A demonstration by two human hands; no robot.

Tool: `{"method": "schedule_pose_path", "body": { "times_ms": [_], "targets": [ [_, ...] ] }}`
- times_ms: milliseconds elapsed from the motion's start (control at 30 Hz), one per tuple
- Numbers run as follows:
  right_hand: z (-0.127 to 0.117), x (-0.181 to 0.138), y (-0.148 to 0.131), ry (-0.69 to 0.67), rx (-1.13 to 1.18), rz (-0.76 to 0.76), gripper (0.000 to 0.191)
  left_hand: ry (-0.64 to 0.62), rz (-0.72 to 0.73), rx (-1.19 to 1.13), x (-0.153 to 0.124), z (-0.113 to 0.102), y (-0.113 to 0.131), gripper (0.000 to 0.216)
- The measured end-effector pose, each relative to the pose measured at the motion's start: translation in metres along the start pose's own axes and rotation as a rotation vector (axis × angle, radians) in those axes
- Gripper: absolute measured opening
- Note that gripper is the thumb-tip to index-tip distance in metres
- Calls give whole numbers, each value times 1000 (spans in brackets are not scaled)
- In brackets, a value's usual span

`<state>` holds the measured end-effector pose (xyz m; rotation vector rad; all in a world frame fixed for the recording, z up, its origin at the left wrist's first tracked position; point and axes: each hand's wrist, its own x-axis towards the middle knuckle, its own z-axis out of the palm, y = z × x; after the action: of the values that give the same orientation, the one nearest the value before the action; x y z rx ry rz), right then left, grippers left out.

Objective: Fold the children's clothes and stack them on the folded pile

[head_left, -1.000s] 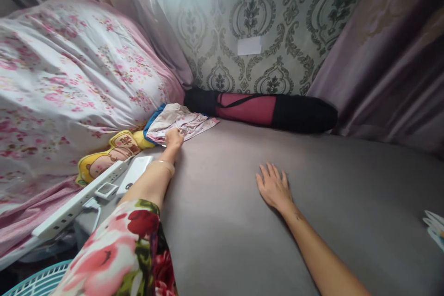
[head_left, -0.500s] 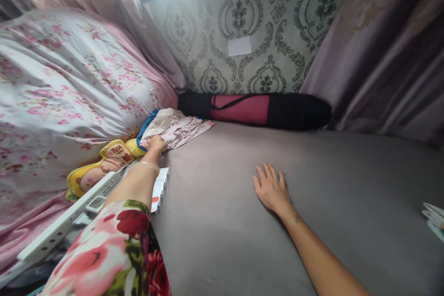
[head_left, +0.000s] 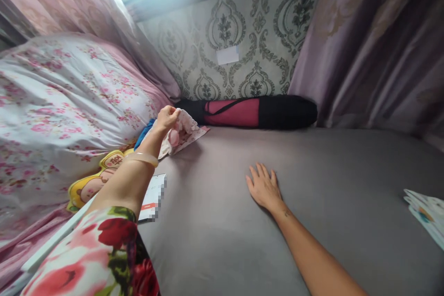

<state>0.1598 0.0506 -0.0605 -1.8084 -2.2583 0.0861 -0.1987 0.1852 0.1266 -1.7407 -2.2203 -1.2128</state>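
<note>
Beside the floral bedding (head_left: 69, 106) lies a yellow cushion (head_left: 88, 188). Next, the left hand (head_left: 167, 117) pinches the printed cloth (head_left: 185, 125), partly raised off the grey sheet (head_left: 208, 222) before the black-and-pink bag (head_left: 236, 112); the right hand (head_left: 264, 186) rests flat on the sheet, fingers spread.

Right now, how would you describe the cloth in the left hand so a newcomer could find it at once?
Across the far side of the grey sheet lies a long black-and-red bag. In front of its left end, the left hand pinches a cloth. Its pale, pink-marked fabric sets it apart from the blue fabric beside it.
</note>
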Motion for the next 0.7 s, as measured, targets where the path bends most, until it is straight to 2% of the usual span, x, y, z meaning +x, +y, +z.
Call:
{"method": "schedule_pose_path", "body": {
  "times_ms": [167, 333, 433, 567, 700],
  "targets": [
    [-1, -2, 3, 24, 77, -18, 53, 9, 12, -459, -10, 7, 72, 25],
    [-3, -2, 8, 102, 261, -38, 45, -157, -12, -887, -39, 3, 141, 28],
    [-17, 1, 8, 221, 477, -55, 39, -295, 53, -997, -61, 3, 173, 31],
    [-51, 3, -3, 434, 751, -127, 28, -431, 134, -1100, -88, 6, 205, 30],
    [-74, -4, -19, 439, 869, -117, 27, -552, 181, -1144, -112, 3, 235, 27]
  ]
}}
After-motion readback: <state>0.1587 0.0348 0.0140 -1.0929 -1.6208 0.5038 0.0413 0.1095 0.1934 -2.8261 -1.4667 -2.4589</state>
